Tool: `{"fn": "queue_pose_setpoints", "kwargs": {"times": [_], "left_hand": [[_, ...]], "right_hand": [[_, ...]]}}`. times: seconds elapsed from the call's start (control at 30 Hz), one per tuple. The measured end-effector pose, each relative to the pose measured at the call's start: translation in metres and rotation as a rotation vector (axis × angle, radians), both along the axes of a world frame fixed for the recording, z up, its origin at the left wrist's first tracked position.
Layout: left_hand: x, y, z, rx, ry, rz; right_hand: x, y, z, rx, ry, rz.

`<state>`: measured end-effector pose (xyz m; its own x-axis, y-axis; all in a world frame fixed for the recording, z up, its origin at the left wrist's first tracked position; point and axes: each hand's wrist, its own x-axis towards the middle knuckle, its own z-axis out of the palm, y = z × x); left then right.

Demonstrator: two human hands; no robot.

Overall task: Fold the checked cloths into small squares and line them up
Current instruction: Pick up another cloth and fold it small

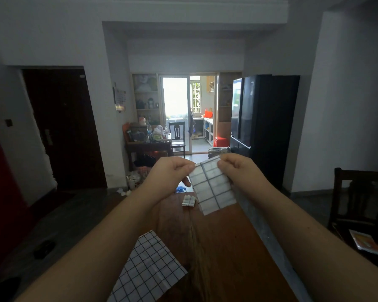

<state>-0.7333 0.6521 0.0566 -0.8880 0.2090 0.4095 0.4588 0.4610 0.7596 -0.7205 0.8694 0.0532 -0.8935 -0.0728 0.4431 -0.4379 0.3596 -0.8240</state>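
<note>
we are partway through. one small folded square (189, 200) already lies on the table (227, 247), near its far end, so at least one cloth is finished. a second cloth (212, 188) is up in the air above that end of the table, just beside and above the square. our left hand (169, 173) pinches its top left corner and our right hand (238, 168) pinches the top right, fingers curled tight on the fabric, so it hangs down as a narrow panel. we judge it is folded at least once and still needs more folds before it is small enough. a third cloth (148, 271) lies flat and unfolded at the near left edge of the table, untouched. what is left, then, is finishing the held one, folding the flat one, and lining up all the squares, since a single square makes no row yet. we cannot count the layers in the held cloth. our fingertips are tucked behind it. the flat cloth is cut off by the bottom of the view and partly covered by our left forearm. the hands hide part of the table's far end, so more squares there cannot be ruled out.
</note>
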Motion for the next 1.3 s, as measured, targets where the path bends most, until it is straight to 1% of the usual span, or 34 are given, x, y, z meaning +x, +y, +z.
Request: {"fn": "queue_pose_setpoints", "kwargs": {"times": [0.1,0.2,0.3,0.37,0.43,0.5,0.57,0.63,0.7,0.77,0.93,1.03,1.17,1.3], "left_hand": [[0.004,0.002,0.001,-0.069,0.019,-0.032],[0.007,0.002,0.001,-0.081,0.025,-0.049],[0.007,0.004,0.002,-0.061,0.044,-0.008],[0.008,0.006,0.003,-0.035,0.062,0.023],[0.007,0.005,0.005,-0.012,0.06,0.038],[0.008,0.004,0.005,-0.023,0.05,0.037],[0.008,0.006,0.005,-0.033,0.051,0.047],[0.007,0.006,0.006,0.013,0.048,0.071],[0.006,0.007,0.006,0.048,0.04,0.089],[0.008,0.01,0.007,0.036,0.042,0.096],[0.007,0.013,0.004,0.098,0.034,0.135],[0.006,0.013,0.003,0.114,0.032,0.146],[0.004,0.012,0.003,0.105,0.035,0.18],[0.002,0.015,0.003,0.208,0.006,0.206]], "right_hand": [[0.003,-0.002,0.0,0.029,0.014,0.002],[0.005,-0.004,0.0,0.041,0.031,-0.035],[0.005,-0.006,-0.003,-0.016,0.035,-0.053],[0.005,-0.004,-0.006,-0.06,-0.043,0.007],[0.006,-0.001,-0.01,-0.027,-0.097,0.031],[0.007,0.0,-0.013,0.012,-0.074,0.004],[0.008,0.001,-0.014,-0.036,-0.078,0.018],[0.009,0.002,-0.015,-0.098,-0.135,0.082],[0.01,0.005,-0.018,-0.052,-0.145,0.1],[0.011,0.007,-0.021,-0.01,-0.114,0.07],[0.014,0.011,-0.03,0.006,-0.118,0.068],[0.013,0.014,-0.037,-0.108,-0.153,0.077],[0.017,0.017,-0.043,-0.128,-0.184,0.116],[0.022,0.019,-0.044,-0.201,-0.211,0.133]]}}
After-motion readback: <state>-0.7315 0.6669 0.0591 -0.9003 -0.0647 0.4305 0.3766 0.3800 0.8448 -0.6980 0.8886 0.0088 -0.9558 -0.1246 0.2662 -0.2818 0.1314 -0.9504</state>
